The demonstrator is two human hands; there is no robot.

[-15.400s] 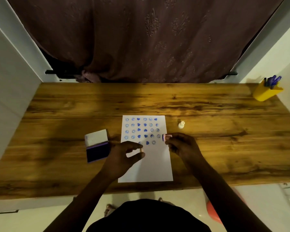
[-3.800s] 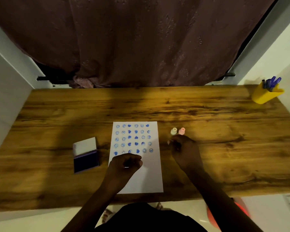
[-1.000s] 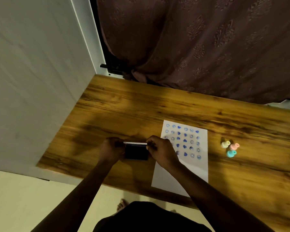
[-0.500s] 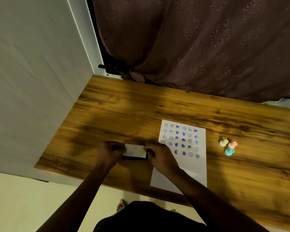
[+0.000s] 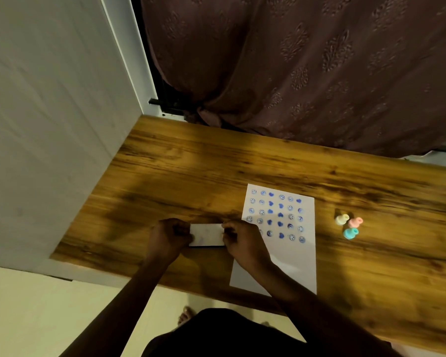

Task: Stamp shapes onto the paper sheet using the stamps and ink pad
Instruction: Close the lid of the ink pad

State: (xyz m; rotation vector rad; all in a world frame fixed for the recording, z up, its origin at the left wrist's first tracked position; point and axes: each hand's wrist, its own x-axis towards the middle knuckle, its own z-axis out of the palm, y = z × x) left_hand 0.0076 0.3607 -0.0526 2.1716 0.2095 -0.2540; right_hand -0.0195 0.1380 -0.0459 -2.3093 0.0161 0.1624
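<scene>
The ink pad [image 5: 207, 234] lies on the wooden table [image 5: 191, 171] with its white lid down over it. My left hand [image 5: 168, 237] grips its left end and my right hand [image 5: 242, 239] grips its right end. Just to the right lies the white paper sheet [image 5: 281, 261], its upper half covered with rows of blue smiley and heart prints. Three small stamps stand in a cluster right of the sheet: a cream stamp [image 5: 342, 219], a pink stamp [image 5: 355, 222] and a teal stamp [image 5: 350, 233]. Neither hand touches them.
A white wall panel [image 5: 49, 124] bounds the table's left end. A dark patterned curtain [image 5: 307, 68] hangs behind the far edge. The near edge runs just below the sheet, with pale floor and my foot [image 5: 186, 314] beneath.
The ink pad's white lid stood raised a second ago with the dark pad showing; it now lies flat over the pad. Both hands stay on its ends.
</scene>
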